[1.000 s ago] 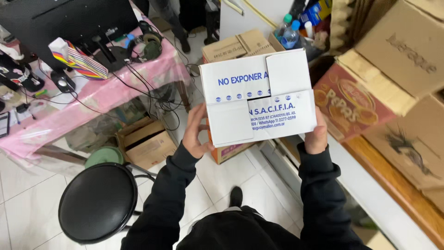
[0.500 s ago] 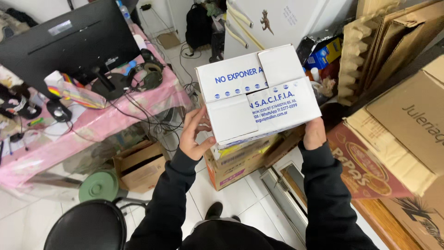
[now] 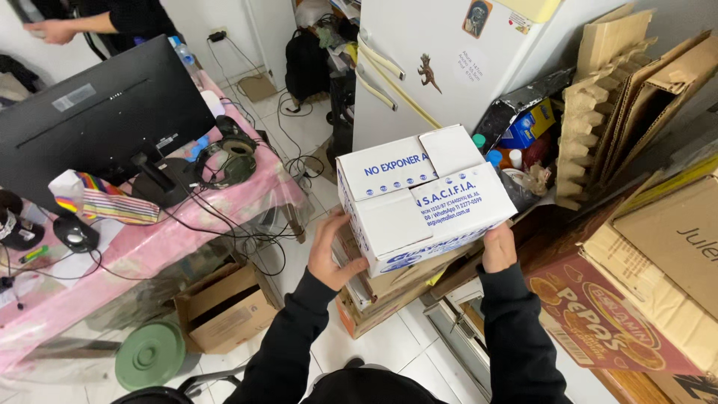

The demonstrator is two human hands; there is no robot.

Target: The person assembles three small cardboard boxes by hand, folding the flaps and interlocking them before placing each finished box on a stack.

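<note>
White cardboard box [image 3: 419,196] with blue print held chest-high between both hands, left hand [image 3: 333,254] gripping its near-left side, right hand [image 3: 499,248] clasping near-right corner, long axis running left-right.

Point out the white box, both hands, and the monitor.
white box [image 3: 419,198]: head view, top flaps.
left hand [image 3: 333,254]: head view, back of hand, on the box's left side.
right hand [image 3: 499,248]: head view, back of hand, at the box's right corner.
monitor [image 3: 97,123]: head view, rear panel.

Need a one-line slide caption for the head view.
Both hands, left hand and right hand, hold a white carton up.
</note>
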